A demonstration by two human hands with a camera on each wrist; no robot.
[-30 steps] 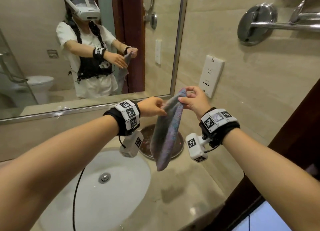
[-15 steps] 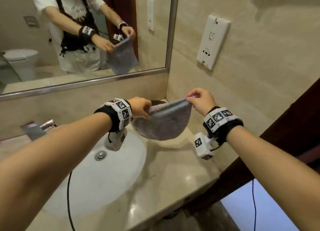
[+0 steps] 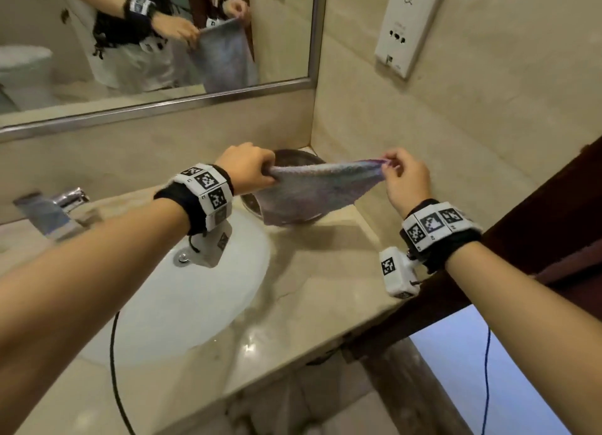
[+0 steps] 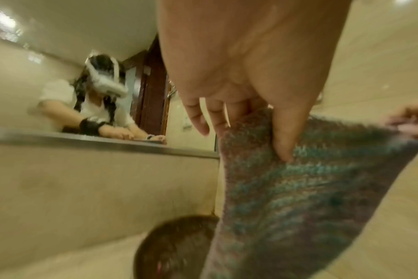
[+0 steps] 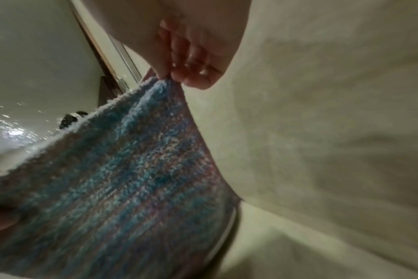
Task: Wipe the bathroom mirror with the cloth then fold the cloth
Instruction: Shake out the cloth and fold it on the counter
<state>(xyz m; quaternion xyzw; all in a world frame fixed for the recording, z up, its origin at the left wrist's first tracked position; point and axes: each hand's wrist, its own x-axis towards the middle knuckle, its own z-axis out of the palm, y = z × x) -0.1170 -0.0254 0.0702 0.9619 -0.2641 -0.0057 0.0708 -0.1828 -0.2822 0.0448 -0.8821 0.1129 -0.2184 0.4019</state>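
Note:
A fuzzy blue-and-purple cloth (image 3: 309, 190) hangs stretched between my two hands above the back right corner of the counter. My left hand (image 3: 250, 169) grips its left top corner with thumb and curled fingers, and the left wrist view shows my thumb pressed into the cloth (image 4: 298, 188). My right hand (image 3: 395, 171) pinches the right top corner between thumb and fingertips, which the right wrist view shows above the hanging cloth (image 5: 122, 185). The mirror (image 3: 156, 43) on the back wall reflects me holding the cloth.
A dark round dish (image 3: 286, 159) sits on the counter under the cloth. The white sink basin (image 3: 182, 298) and chrome faucet (image 3: 52, 210) lie to the left. A wall socket panel (image 3: 404, 27) is on the right wall, and dark wood trim (image 3: 537, 232) borders the counter's right side.
The cloth went from bunched and hanging narrow to spread wide as my hands moved apart and lower toward the counter. My head view tilted downward.

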